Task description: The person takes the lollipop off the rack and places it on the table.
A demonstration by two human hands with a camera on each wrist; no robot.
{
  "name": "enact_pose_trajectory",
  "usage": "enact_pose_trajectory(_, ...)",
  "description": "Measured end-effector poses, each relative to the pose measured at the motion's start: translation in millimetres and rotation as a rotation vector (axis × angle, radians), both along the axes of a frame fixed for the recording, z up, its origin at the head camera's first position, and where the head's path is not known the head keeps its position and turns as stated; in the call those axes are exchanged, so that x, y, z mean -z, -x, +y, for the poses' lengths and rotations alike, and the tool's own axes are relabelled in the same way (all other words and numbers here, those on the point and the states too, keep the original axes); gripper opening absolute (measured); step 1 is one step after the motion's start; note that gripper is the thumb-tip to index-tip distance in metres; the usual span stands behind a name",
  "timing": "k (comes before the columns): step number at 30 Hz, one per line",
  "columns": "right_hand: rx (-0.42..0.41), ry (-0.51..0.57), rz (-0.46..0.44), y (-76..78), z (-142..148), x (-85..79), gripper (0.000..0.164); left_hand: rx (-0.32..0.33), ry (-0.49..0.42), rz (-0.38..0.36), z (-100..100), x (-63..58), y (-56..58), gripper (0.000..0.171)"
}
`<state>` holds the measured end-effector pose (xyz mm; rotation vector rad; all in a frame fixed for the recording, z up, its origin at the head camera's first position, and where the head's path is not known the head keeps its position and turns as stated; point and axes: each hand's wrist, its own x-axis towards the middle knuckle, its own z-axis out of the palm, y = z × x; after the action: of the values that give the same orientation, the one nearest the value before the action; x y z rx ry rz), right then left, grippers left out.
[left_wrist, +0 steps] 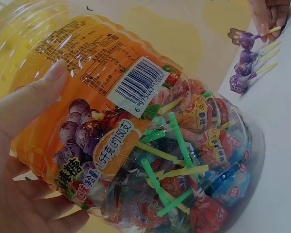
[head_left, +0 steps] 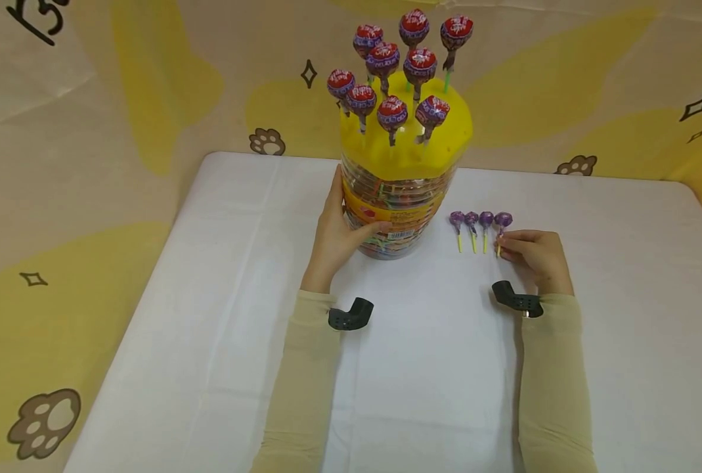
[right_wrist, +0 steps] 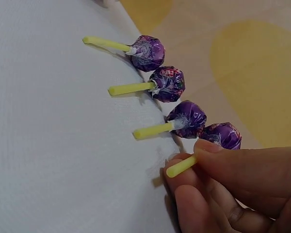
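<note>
My left hand grips the side of a clear plastic jar with an orange label. Through its wall in the left wrist view, many wrapped lollipops with green and yellow sticks show. Red-and-purple lollipops stand upright in the jar's yellow lid. At the right of a short row on the table, my right hand pinches the yellow stick of a purple lollipop between thumb and fingers. Beside it lie three more purple lollipops, sticks toward me.
A white-covered table carries everything. Behind it hangs a beige and yellow cloth with paw prints and stars. Each wrist bears a black camera mount.
</note>
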<state>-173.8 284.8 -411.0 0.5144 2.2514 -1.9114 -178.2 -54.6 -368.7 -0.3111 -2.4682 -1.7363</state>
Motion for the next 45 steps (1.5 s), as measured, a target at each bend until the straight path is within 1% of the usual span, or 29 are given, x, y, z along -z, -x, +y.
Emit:
enact_pose_trajectory(5, 0.011, -0.045, -0.004, 0.9, -2.1, 0.8, 0.028, 0.002, -0.007, 0.003, 0.2, -0.4, -0.2, 0.103)
enact_pose_trajectory(8, 0.01, -0.093, -0.006, 2.0, -3.4, 1.4, 0.021, 0.0, -0.01, 0.002, 0.1, -0.9, -0.2, 0.103)
enact_pose_trajectory(13, 0.014, -0.144, 0.006, 3.1, -5.4, 2.5, 0.007, 0.0, -0.012, -0.004, 0.5, -1.9, -0.3, 0.103)
enact_pose_trajectory(18, 0.029, -0.169, 0.035, 3.1, -7.3, 2.7, 0.003, 0.0, -0.008, -0.016, 0.8, -2.6, 0.0, 0.103)
enact_pose_trajectory(20, 0.033, -0.186, 0.044, 3.5, -8.2, 2.5, 0.006, 0.001, -0.006, -0.017, 0.7, -2.8, 0.1, 0.103)
enact_pose_trajectory(25, 0.031, -0.238, 0.044, 4.5, -9.9, 1.3, 0.023, 0.002, -0.002, -0.011, 0.4, -2.8, 0.3, 0.104)
enact_pose_trajectory(31, -0.009, -0.286, 0.017, 3.7, -9.2, 0.3, 0.035, -0.001, 0.001, -0.009, 0.5, -3.3, 0.6, 0.104)
enact_pose_trajectory(34, -0.018, -0.307, 0.01, 2.7, -9.1, -0.8, 0.036, -0.003, 0.002, -0.017, 0.5, -3.0, 0.8, 0.104)
enact_pose_trajectory(36, -0.009, -0.32, 0.019, 2.2, -9.3, -1.3, 0.032, -0.003, 0.001, -0.019, 0.5, -2.9, 0.7, 0.103)
enact_pose_trajectory(39, 0.003, -0.345, 0.039, 1.8, -10.1, -1.9, 0.03, -0.002, 0.0, -0.017, 0.4, -2.5, 0.5, 0.103)
enact_pose_trajectory(45, 0.018, -0.356, 0.066, 2.2, -10.4, -1.2, 0.033, 0.004, -0.005, -0.007, 0.0, -1.5, -0.2, 0.103)
